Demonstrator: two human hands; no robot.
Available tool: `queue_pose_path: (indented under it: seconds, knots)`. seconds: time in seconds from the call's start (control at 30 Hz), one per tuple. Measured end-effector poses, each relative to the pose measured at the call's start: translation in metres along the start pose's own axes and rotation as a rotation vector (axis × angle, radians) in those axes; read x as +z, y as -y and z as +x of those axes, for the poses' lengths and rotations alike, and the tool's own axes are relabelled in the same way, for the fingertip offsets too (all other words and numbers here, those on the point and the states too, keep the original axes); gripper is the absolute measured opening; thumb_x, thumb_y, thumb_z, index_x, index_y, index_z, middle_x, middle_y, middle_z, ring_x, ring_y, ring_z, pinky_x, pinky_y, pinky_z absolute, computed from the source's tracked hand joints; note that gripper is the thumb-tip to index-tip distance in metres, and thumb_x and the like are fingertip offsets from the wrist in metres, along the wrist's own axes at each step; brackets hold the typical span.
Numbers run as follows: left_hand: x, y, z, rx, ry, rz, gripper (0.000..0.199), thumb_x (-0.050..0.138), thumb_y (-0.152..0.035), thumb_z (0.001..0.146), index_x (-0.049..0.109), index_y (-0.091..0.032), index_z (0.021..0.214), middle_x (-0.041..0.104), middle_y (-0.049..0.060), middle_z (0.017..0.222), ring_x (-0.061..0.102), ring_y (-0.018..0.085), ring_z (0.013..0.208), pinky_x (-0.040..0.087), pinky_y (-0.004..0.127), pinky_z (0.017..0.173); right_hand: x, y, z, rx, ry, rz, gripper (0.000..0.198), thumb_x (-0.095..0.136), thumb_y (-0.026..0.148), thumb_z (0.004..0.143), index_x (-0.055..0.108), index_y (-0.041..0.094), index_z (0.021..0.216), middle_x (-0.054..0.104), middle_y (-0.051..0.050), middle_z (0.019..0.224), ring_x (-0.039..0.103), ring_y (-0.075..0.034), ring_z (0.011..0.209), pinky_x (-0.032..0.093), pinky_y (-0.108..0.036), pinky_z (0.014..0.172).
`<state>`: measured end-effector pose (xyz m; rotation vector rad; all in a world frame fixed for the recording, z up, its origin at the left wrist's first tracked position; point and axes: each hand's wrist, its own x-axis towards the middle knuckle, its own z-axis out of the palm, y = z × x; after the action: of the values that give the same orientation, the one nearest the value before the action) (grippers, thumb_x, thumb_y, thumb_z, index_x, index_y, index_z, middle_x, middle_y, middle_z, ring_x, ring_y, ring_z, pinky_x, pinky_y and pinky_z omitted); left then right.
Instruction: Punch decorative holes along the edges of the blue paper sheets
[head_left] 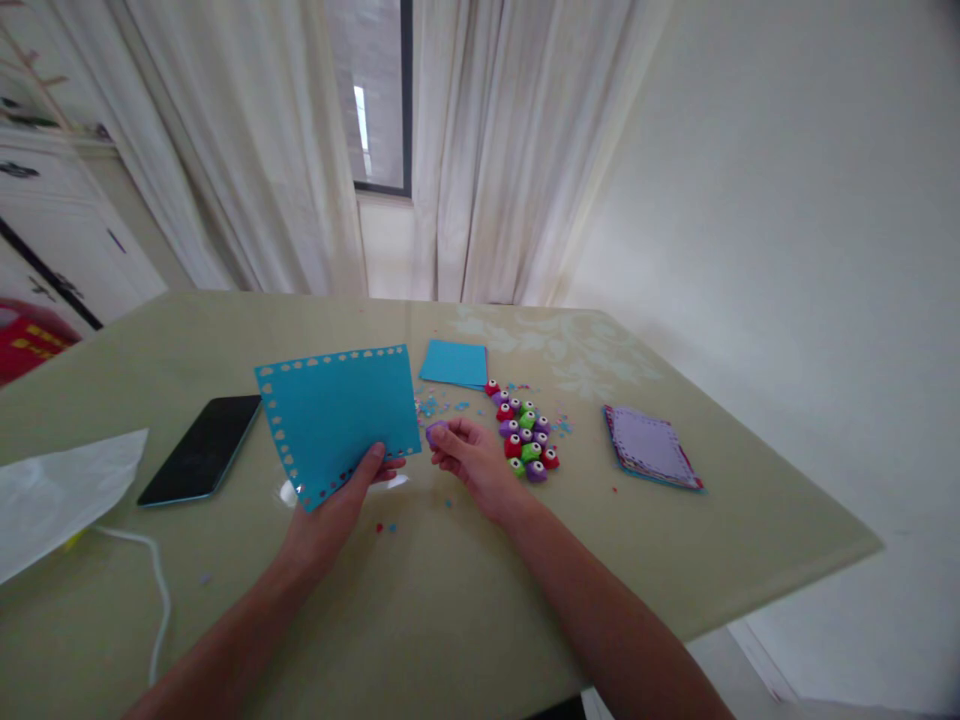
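My left hand (352,492) is closed on the lower edge of a blue sheet of paper (341,415), held tilted above the table. Small shaped holes run along its top, left and bottom edges; none show along the right edge. Between the thumb and fingers of my right hand (474,462) is a small purple craft punch (436,432), partly hidden, just right of the sheet and apart from it. Close beyond that hand stands a cluster of small red, green and purple craft punches (527,436) with white round tops. Paper bits (431,405) lie scattered around them.
A stack of blue paper (454,362) lies behind the cluster. Purple-topped punched sheets (652,447) are piled at the right. On the left are a black phone or tablet (201,450), a white sheet (67,490) and a white cable (159,580). The table's right edge (787,585) slants forward.
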<state>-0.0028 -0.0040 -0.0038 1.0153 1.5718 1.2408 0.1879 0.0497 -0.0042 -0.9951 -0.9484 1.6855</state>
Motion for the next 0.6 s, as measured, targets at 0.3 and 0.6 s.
queue_pose_path:
  seconds: [0.3, 0.6]
  knots:
    - [0.0037, 0.0035, -0.0017, 0.013, 0.046, -0.005, 0.041, 0.076, -0.058, 0.083, 0.082, -0.020, 0.097, 0.087, 0.010, 0.094, 0.083, 0.031, 0.090, 0.065, 0.047, 0.095, -0.0001, -0.0044, 0.0015, -0.036, 0.041, -0.061, 0.054, 0.098, 0.060, 0.060, 0.070, 0.019, 0.082, 0.070, 0.000, 0.073, 0.063, -0.014, 0.066, 0.043, -0.026, 0.065]
    - [0.0038, 0.0056, -0.0025, -0.015, 0.113, 0.015, 0.045, 0.077, -0.061, 0.079, 0.082, -0.022, 0.101, 0.087, 0.008, 0.095, 0.083, 0.032, 0.094, 0.064, 0.047, 0.097, -0.0007, 0.0015, -0.0026, -0.109, 0.114, -0.211, 0.048, 0.094, 0.057, 0.065, 0.079, 0.021, 0.092, 0.066, 0.003, 0.073, 0.048, -0.012, 0.064, 0.035, -0.028, 0.062]
